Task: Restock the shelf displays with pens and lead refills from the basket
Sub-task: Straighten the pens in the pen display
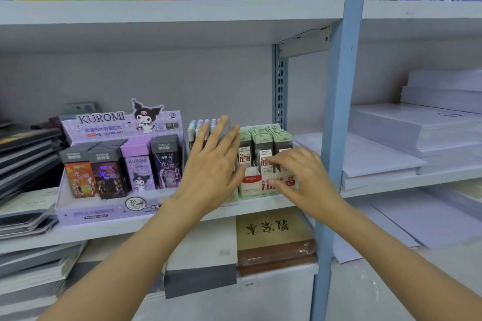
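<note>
Now your shelf carries the Kuromi display w/ lead refills at left. Your left hand, fingers spread flat, covers the pen box. Your right hand, fingers curled, touches the green refill box, holding nothing.

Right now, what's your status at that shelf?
Left hand open, flat against pen display. Right hand fingering green lead refill box, nothing gripped. Basket out of view. Nothing in the way.

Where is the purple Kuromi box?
The Kuromi box sits on the middle shelf, left of centre in the head view, just left of the pastel pens behind the left hand.
</note>
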### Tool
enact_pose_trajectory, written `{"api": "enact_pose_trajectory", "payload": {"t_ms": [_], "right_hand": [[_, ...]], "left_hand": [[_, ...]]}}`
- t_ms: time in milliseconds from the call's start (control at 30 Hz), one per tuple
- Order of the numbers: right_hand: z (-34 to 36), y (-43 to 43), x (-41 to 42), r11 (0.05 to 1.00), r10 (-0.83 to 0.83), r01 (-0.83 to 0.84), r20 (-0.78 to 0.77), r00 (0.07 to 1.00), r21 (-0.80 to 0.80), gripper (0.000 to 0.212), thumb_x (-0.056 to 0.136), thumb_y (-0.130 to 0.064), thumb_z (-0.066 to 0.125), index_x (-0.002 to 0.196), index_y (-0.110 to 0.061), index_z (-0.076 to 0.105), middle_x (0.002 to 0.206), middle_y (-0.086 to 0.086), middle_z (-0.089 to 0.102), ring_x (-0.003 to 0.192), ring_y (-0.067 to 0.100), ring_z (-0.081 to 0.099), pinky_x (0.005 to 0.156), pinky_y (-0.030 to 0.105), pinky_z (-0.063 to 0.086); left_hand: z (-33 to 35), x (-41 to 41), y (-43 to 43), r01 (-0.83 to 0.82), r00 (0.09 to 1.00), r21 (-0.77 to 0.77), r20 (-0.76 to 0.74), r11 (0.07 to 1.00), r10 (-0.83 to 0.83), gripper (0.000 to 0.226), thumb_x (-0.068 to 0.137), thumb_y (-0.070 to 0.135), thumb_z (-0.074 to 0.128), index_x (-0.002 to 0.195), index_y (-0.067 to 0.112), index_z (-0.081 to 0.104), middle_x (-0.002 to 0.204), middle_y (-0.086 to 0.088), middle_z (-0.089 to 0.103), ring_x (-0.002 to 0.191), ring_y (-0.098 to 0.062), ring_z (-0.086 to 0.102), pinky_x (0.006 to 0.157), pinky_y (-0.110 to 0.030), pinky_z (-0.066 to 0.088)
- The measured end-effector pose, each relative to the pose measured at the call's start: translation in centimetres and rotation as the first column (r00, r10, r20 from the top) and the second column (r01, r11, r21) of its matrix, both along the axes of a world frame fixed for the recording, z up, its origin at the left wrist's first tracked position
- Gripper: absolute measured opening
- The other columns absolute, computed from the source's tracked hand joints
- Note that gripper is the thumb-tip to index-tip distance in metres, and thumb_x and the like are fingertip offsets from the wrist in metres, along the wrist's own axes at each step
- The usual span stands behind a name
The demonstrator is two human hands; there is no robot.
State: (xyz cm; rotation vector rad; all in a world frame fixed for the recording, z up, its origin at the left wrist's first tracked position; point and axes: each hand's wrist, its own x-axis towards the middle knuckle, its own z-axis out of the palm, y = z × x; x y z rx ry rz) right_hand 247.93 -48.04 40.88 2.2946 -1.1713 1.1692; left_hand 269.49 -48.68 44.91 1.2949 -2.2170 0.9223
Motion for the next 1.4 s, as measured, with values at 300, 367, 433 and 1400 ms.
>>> {"api": "enact_pose_trajectory", "payload": {"t_ms": [300,367,433,1400], "right_hand": [[0.5,0.7,0.4,0.989,0.074,-0.089,0.123,0.99,0.12,0.01,0.09,-0.021,0.066,0.098,-0.025,0.069,0.095,-0.021,0.062,0.1,0.007,0.054,0.095,0.034,0.032],[0.6,1.2,0.6,0.987,0.084,-0.099,0.118,0.99,0.128,0.012,0.09,-0.021,0.065,0.1,-0.026,0.071,0.095,-0.021,0.064,0.1,0.007,0.055,0.096,0.033,0.031],[1.3,1.4,0.5,0.984,0.094,-0.109,0.111,0.989,0.14,0.014,0.091,-0.021,0.065,0.103,-0.022,0.072,0.095,-0.018,0.064,0.099,0.008,0.057,0.097,0.036,0.036],[3.7,-0.2,-0.6,0.966,0.048,-0.141,0.383,0.922,0.219,0.053,0.098,-0.036,0.045,0.148,-0.023,0.032,0.152,-0.003,0.035,0.138,0.013,0.037,0.112,0.039,0.036]], "left_hand": [[-0.2,-0.1,1.0,0.029,1.0,0.009,-0.004,1.0,-0.029,0.069,0.097,0.054,0.015,0.146,0.012,0.039,0.155,-0.001,0.034,0.149,-0.022,0.002,0.12,-0.046,-0.007],[-0.2,-0.2,0.8,0.051,0.998,0.019,-0.027,0.999,-0.051,0.071,0.096,0.056,0.011,0.146,0.013,0.039,0.155,0.0,0.034,0.149,-0.021,0.0,0.12,-0.045,-0.008],[-0.3,-0.1,0.8,0.071,0.996,0.008,-0.05,0.997,-0.07,0.069,0.097,0.055,0.015,0.146,0.013,0.04,0.154,0.0,0.034,0.149,-0.02,0.001,0.12,-0.046,-0.005],[-2.1,-0.1,3.1,0.197,0.971,0.073,-0.153,0.978,-0.184,0.063,0.098,0.046,0.031,0.152,0.014,0.024,0.159,0.0,0.021,0.149,-0.013,0.0,0.121,-0.033,-0.005]]}}
